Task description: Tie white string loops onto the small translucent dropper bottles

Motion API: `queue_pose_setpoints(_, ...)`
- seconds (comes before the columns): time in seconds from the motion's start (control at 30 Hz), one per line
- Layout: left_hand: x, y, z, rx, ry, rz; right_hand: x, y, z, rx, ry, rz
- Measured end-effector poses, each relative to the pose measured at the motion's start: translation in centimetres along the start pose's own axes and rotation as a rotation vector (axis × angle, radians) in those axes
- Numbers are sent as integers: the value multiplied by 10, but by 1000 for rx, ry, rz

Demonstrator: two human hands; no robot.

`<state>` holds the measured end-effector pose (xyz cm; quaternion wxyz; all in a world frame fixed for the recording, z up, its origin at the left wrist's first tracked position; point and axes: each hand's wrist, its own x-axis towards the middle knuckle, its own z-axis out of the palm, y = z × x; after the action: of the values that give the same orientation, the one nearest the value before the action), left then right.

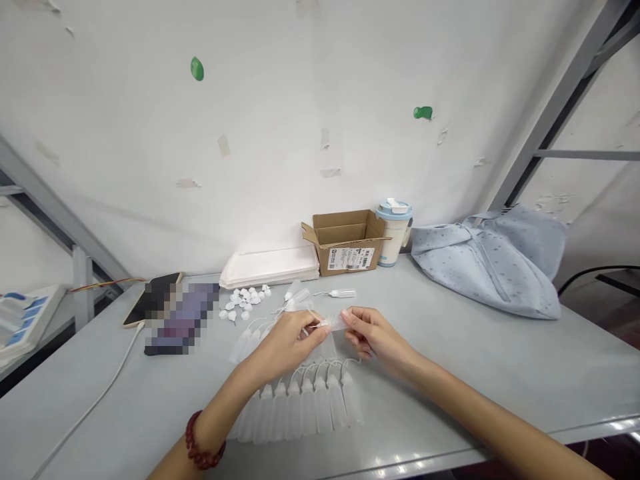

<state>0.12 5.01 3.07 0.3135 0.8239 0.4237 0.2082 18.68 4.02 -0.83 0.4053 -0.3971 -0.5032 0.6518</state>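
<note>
Just below the middle of the frame, the left hand (287,341) and the right hand (373,331) meet over a grey table (430,413), with 1 small translucent bottle (337,323) lying nearly level between them. The left thumb and fingers pinch its left end, near the white tip; the right thumb and fingertips grip its right end. A dark red beaded bracelet (204,447) circles the left wrist. In the lower centre, a row of similar bottles (307,408) lies side by side, thin bent tubes pointing away from the camera. More lie partly hidden behind the left hand, and 1 lone bottle (344,293) rests beyond the fingers. Left of centre, white caps (246,301) are scattered before a stack of white trays (270,267). Right of the trays stand an open carton (350,250) and a lidded cup (394,233). A light blue cloth bag (490,267) slumps at centre right; a phone (145,303) lies at centre left.
</note>
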Motion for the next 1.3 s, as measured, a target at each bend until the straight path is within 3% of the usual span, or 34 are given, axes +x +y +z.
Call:
queue_pose_setpoints(0.23,1,-3,-1,-344,-94,-133,-5,0,3,-595,111,-459)
queue_pose_setpoints(0.3,1,-3,0,-364,-96,-118,-6,0,4,-667,113,-513)
queue_pose_setpoints(0.47,1,-1,5,-303,-64,-51,-5,0,2,-584,94,-400)
queue_pose_setpoints(0.73,0,-2,9,93,50,218,3,4,-3,-325,18,-142)
queue_pose_setpoints(0.9,3,-8,11,134,83,199,4,4,-2,-276,20,-93)
queue_pose_setpoints(1.07,7,-22,-17,244,151,46,12,6,-11,-561,212,-272)
queue_pose_setpoints(1.13,7,-36,-36,434,201,-99,23,6,-21,-687,286,-350)
queue_pose_setpoints(1.3,1,-76,-74,576,263,-298,55,11,-48,-988,346,-475)
